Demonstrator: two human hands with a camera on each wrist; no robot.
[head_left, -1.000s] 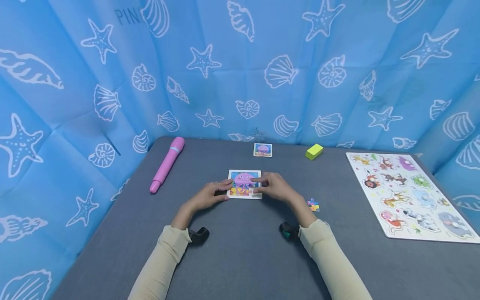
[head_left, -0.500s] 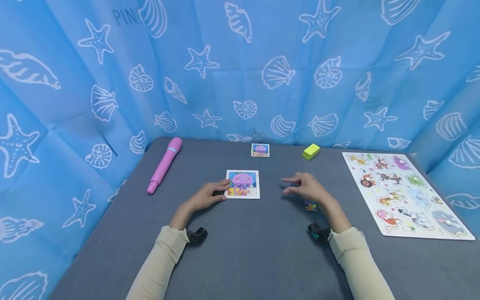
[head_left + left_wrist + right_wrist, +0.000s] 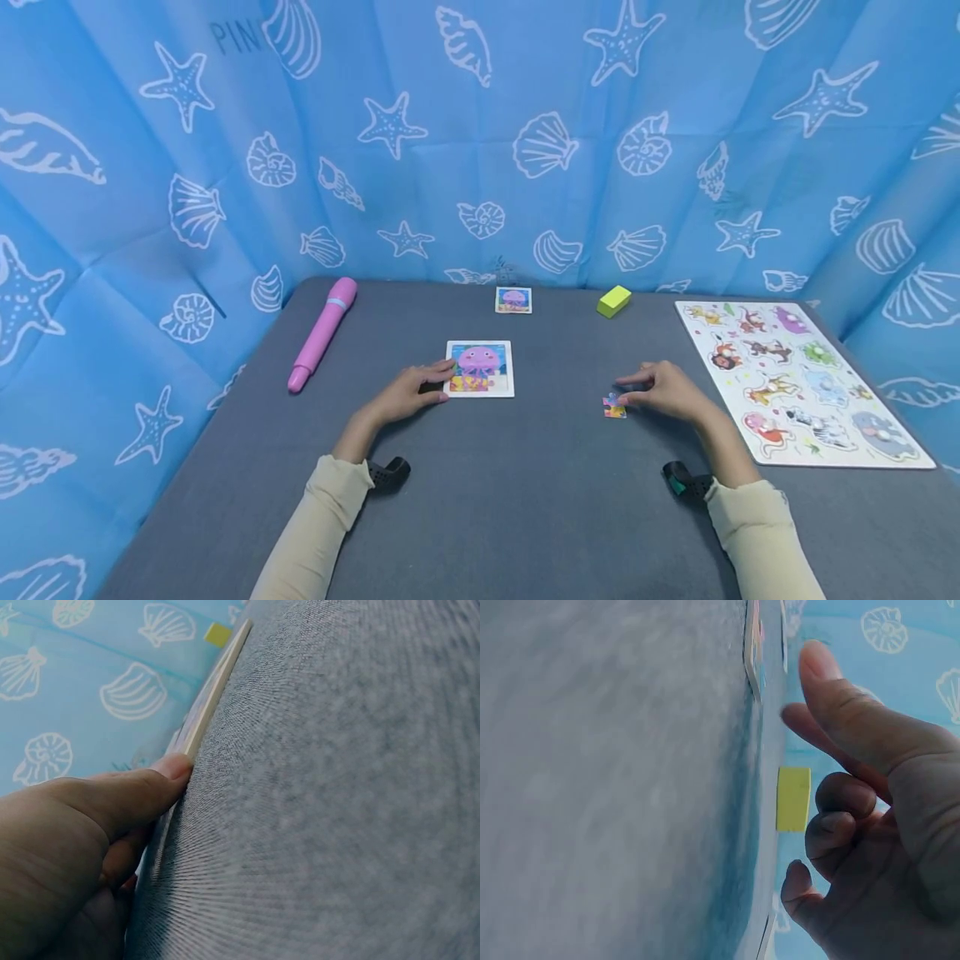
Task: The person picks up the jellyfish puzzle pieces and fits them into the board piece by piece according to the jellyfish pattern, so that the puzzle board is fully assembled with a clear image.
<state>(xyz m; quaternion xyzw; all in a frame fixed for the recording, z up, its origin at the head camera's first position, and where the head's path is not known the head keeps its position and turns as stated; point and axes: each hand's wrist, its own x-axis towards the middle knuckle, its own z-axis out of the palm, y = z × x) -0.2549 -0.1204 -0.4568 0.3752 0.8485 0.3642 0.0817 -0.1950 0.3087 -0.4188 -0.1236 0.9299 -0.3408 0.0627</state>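
Note:
My left hand (image 3: 405,392) rests at the left edge of a small jellyfish jigsaw board (image 3: 507,354), fingertips on the frame and thumb at the near corner. In the left wrist view the thumb (image 3: 177,766) lies against the board's pale edge (image 3: 217,686). The board's picture has a pale gap at its lower right. My right hand (image 3: 671,392) is over a loose jigsaw piece (image 3: 612,407), thumb tip overlapping it in the head view. Thumb (image 3: 822,664) and index finger stand apart, while the other fingers curl loosely; the piece does not show in the right wrist view.
A small jellyfish picture card (image 3: 513,301) lies behind the board, with a yellow-green block (image 3: 614,301) to its right. A pink microphone-shaped object (image 3: 322,335) is at left. A large animal puzzle board (image 3: 757,396) lies at right on the grey table (image 3: 525,517), before a blue curtain (image 3: 450,150).
My right hand has left the jigsaw board and moved right to the loose piece, its thumb reaching it. The left hand stays at the board's edge. The head view has shifted slightly.

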